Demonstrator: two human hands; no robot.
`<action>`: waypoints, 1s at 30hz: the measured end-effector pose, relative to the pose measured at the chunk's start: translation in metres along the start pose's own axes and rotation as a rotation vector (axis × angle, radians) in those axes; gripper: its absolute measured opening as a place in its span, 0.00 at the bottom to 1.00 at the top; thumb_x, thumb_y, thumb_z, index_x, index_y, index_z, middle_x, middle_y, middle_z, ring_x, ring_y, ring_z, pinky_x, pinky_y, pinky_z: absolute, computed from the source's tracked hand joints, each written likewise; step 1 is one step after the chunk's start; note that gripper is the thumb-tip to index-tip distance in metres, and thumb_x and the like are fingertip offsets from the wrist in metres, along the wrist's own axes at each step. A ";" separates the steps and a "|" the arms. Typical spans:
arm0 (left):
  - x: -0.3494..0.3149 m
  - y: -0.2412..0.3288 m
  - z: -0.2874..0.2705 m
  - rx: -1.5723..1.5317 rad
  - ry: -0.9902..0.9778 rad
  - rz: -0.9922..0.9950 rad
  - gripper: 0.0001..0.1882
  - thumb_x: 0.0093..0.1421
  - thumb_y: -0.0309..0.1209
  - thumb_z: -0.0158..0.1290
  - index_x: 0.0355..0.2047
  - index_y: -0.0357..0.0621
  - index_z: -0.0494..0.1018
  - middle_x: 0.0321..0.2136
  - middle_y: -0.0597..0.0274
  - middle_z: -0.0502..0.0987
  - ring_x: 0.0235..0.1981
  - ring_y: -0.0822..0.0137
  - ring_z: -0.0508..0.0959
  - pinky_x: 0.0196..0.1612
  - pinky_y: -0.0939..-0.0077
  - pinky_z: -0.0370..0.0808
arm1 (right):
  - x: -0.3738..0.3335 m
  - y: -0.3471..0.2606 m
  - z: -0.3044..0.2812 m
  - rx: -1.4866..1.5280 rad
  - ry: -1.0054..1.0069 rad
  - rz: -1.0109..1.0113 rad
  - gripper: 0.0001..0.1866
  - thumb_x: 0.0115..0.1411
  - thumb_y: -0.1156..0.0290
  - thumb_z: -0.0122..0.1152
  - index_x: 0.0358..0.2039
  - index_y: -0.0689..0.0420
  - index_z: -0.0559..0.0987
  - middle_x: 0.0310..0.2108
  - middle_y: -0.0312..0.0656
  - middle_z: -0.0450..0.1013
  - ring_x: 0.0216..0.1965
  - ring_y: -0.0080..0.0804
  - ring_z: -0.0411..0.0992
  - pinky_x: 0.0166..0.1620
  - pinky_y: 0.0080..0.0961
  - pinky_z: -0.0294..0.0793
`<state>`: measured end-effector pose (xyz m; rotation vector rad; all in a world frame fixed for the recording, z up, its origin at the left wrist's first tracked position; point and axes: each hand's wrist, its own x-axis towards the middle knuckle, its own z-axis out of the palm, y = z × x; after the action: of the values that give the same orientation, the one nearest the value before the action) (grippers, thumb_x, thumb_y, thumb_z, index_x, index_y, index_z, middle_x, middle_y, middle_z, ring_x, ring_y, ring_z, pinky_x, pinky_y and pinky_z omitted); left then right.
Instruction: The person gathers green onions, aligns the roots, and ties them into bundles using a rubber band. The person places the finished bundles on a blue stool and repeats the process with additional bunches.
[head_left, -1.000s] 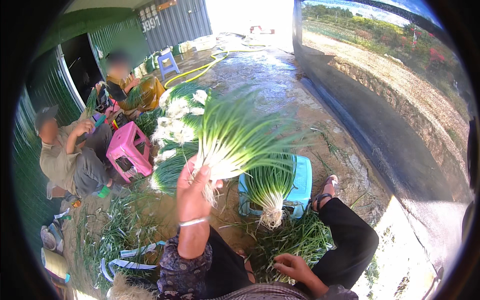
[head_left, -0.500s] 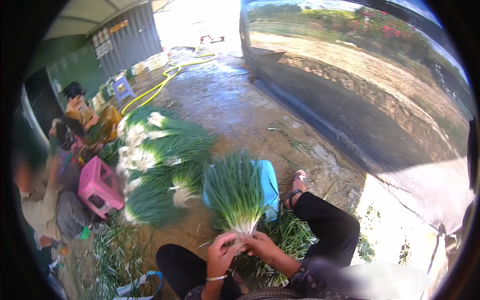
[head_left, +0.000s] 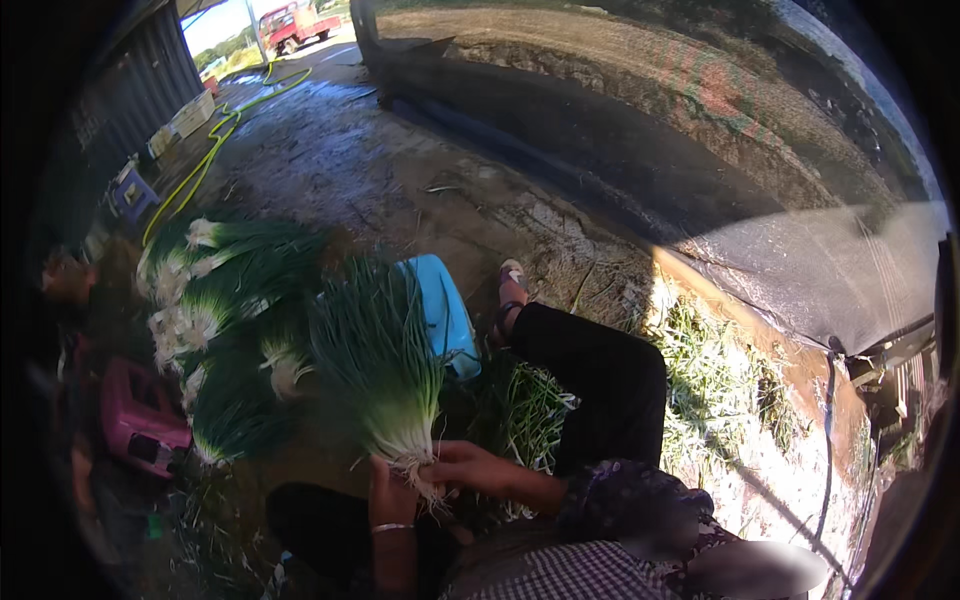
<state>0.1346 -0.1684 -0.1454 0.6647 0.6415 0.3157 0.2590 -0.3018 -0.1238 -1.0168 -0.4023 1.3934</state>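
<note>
A thick bunch of spring onions (head_left: 385, 370) is held with its white roots toward me and its green leaves fanned out away from me. My left hand (head_left: 392, 490) is closed around the root end from the left, its fingers partly hidden by the bunch. From the right, my right hand (head_left: 472, 466) has its fingers closed at the roots. The leaves lie partly across a light-blue plastic stool (head_left: 445, 310). More bunches of spring onions (head_left: 230, 300) are piled on the ground to the left, white ends mostly leftward.
A pink plastic stool (head_left: 145, 415) stands at the left, with a dimly seen person (head_left: 70, 280) beyond. A yellow hose (head_left: 205, 165) runs along the wet floor past a small purple stool (head_left: 132, 192). Loose leaves (head_left: 535, 405) lie by my leg. Dark sheeting (head_left: 560, 120) borders the right.
The view has turned rightward, shifting the scene left, and looks darker. The spring onion bunch sits slightly nearer me relative to the blue stool. Both hands keep hold of its root end.
</note>
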 end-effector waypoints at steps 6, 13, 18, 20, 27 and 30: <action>0.003 -0.004 -0.004 -0.033 0.075 0.047 0.15 0.63 0.26 0.51 0.48 0.32 0.67 0.41 0.52 0.77 0.38 0.60 0.80 0.42 0.67 0.78 | -0.019 0.012 -0.007 -0.304 0.223 -0.124 0.13 0.64 0.65 0.58 0.43 0.60 0.76 0.30 0.31 0.74 0.29 0.16 0.70 0.32 0.16 0.70; -0.001 -0.002 0.001 -0.034 -0.035 0.015 0.23 0.55 0.16 0.51 0.53 0.29 0.63 0.45 0.46 0.74 0.42 0.55 0.79 0.47 0.59 0.79 | -0.003 -0.007 -0.005 -0.527 0.361 -0.406 0.08 0.60 0.70 0.62 0.38 0.59 0.76 0.25 0.33 0.71 0.25 0.17 0.68 0.29 0.19 0.69; -0.001 -0.009 0.009 0.052 0.060 0.057 0.24 0.53 0.14 0.50 0.52 0.30 0.64 0.46 0.48 0.74 0.43 0.57 0.78 0.48 0.66 0.77 | 0.014 -0.010 0.001 -1.135 0.341 -0.499 0.09 0.57 0.72 0.64 0.36 0.61 0.76 0.21 0.38 0.67 0.23 0.23 0.68 0.28 0.21 0.68; -0.004 -0.007 0.008 0.042 0.081 0.084 0.25 0.53 0.13 0.49 0.53 0.31 0.64 0.45 0.48 0.74 0.44 0.57 0.78 0.47 0.66 0.78 | 0.002 -0.013 0.005 -0.907 0.136 -0.331 0.08 0.57 0.71 0.63 0.34 0.61 0.76 0.23 0.38 0.71 0.25 0.24 0.70 0.30 0.25 0.70; 0.001 -0.007 0.003 -0.073 0.043 0.112 0.27 0.52 0.13 0.46 0.56 0.32 0.62 0.47 0.42 0.74 0.41 0.45 0.80 0.40 0.59 0.82 | -0.066 0.026 -0.043 -0.761 -0.252 0.046 0.05 0.61 0.72 0.59 0.33 0.61 0.76 0.25 0.34 0.73 0.27 0.15 0.68 0.30 0.19 0.68; 0.004 -0.008 0.005 -0.118 0.055 0.043 0.22 0.58 0.19 0.50 0.53 0.32 0.64 0.43 0.45 0.76 0.38 0.47 0.81 0.35 0.63 0.83 | -0.052 0.025 -0.047 -0.814 0.343 -0.057 0.06 0.61 0.72 0.59 0.34 0.61 0.76 0.23 0.33 0.71 0.25 0.14 0.67 0.28 0.19 0.67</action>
<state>0.1413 -0.1746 -0.1495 0.5593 0.6567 0.4103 0.2693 -0.3700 -0.1525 -1.8537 -0.7590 0.9672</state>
